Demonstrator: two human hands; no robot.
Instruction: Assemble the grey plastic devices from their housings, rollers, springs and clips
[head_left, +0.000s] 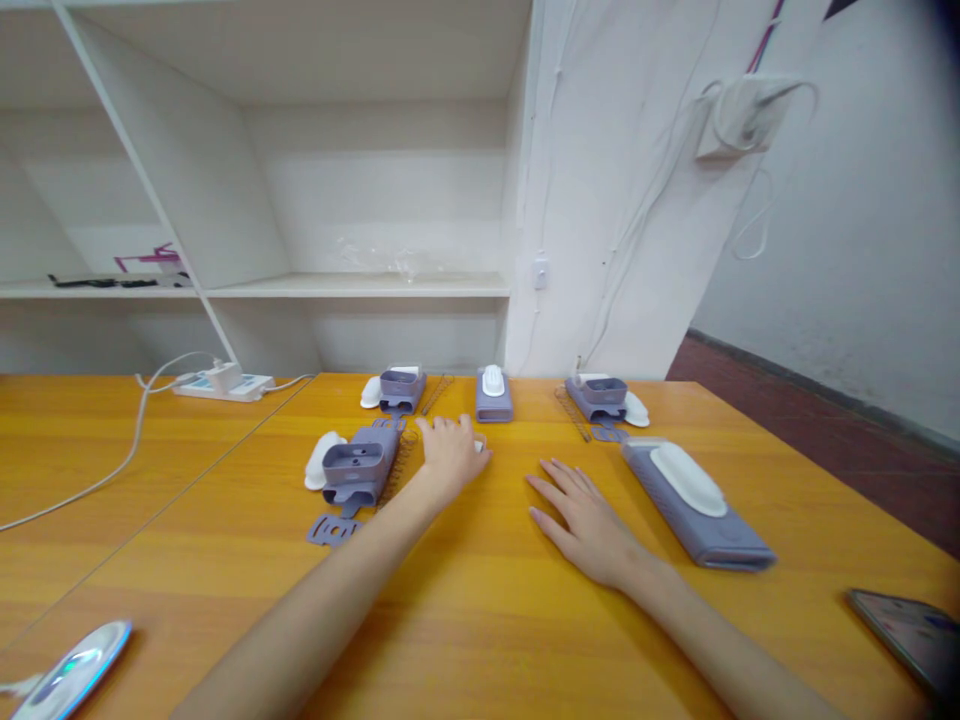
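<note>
Two hands rest on the orange worktop (465, 610) among purple parts.
Head view: left hand (450, 452) curls over a small white piece (479, 447), grip unclear; right hand (583, 518) lies flat, fingers spread, empty, just beside a long purple case (697, 505).

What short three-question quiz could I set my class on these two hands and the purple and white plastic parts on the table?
1. True or false: the right hand lies flat, fingers spread, on the orange wooden table.
2. Where does the long purple plastic case with a white oval pad lie?
A. just right of the right hand
B. left of the left hand
C. between the two hands
3. Fill in: the open purple plastic housing lies to the ____ of the left hand.

Key: 1 true; 2 A; 3 left.
</note>
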